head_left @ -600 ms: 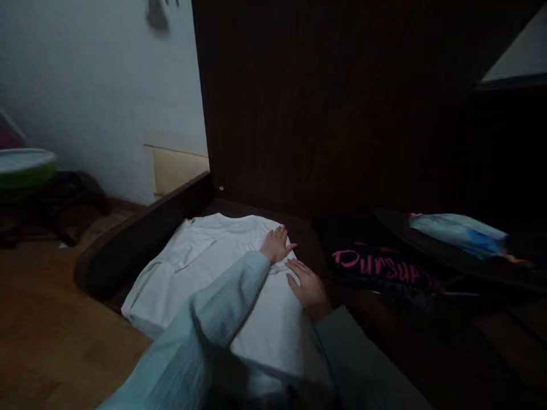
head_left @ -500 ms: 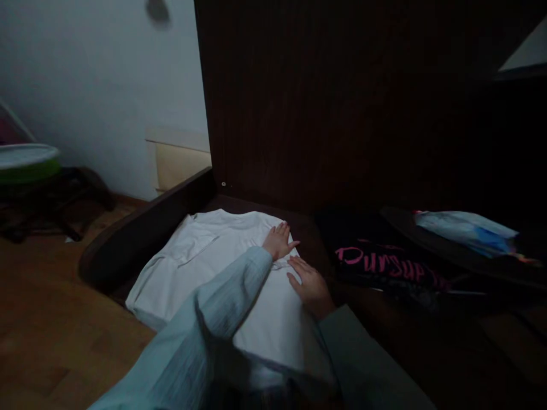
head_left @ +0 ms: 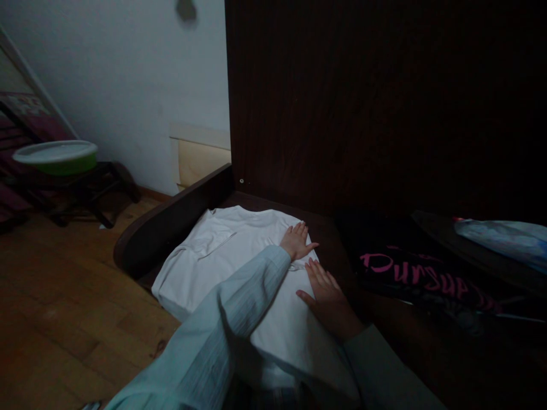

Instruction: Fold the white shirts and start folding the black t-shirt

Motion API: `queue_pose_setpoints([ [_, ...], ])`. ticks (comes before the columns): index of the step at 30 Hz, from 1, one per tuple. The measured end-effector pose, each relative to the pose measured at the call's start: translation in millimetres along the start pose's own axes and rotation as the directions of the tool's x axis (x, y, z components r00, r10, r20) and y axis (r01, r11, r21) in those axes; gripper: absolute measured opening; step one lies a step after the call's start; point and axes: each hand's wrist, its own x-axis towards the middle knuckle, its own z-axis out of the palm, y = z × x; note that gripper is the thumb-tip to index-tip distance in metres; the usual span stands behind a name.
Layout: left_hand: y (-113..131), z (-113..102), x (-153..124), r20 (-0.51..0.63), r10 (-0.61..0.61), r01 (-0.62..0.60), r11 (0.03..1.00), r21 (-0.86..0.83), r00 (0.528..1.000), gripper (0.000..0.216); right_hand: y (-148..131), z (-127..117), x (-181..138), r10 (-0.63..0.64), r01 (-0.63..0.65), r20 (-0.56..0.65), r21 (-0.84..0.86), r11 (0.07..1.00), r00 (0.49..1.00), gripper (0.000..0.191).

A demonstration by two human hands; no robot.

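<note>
A white shirt (head_left: 222, 250) lies spread on a dark wooden surface, its near part hanging toward me and partly hidden under my sleeves. My left hand (head_left: 297, 241) rests flat on the shirt's right part, fingers stretched out and thumb apart. Just nearer to me, my right hand (head_left: 327, 293) lies along the shirt's right edge with its fingers extended and spread. Small wrinkles show in the cloth between the two hands. Neither hand grips anything.
Right of the shirt lies a black cloth item with pink lettering (head_left: 419, 276), and beyond it a pale plastic package (head_left: 504, 236). A raised dark side board (head_left: 171, 219) borders the left. A green basin (head_left: 70, 162) sits on a dark chair by the white wall.
The view has turned left, so everything appears shifted to the right and more of the chair and basin shows. Both hands stay flat on the shirt in nearly the same places.
</note>
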Motion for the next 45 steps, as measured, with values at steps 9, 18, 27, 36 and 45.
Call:
queue_pose_setpoints([
  [9,-0.3,0.8,0.6,-0.010,-0.002,0.002,1.000,0.003,1.000,0.069,-6.0,-4.1,0.4,0.023,-0.023,-0.002,-0.016,1.000,1.000,0.068],
  [18,-0.4,-0.1,1.7,0.009,-0.001,0.001,0.999,0.041,1.000,0.069,-4.5,-14.5,-2.9,0.078,-0.067,-0.104,0.102,0.993,0.992,0.052],
  [27,-0.8,0.9,5.2,0.017,-0.006,0.005,1.000,0.030,1.000,0.065,-9.3,-27.1,-17.5,0.038,0.000,-0.166,0.225,0.974,0.985,0.046],
  [36,-1.9,-16.5,-14.8,-0.124,0.115,-0.138,0.971,-0.197,0.986,0.063,-13.0,-32.5,-13.8,0.030,-0.052,0.174,0.125,0.991,0.984,0.056],
  [45,-74.1,-66.6,-123.9,-0.104,-0.080,0.065,0.988,-0.139,0.991,0.068,-7.1,-19.9,-16.0,0.017,-0.029,0.123,0.091,0.995,0.992,0.057],
])
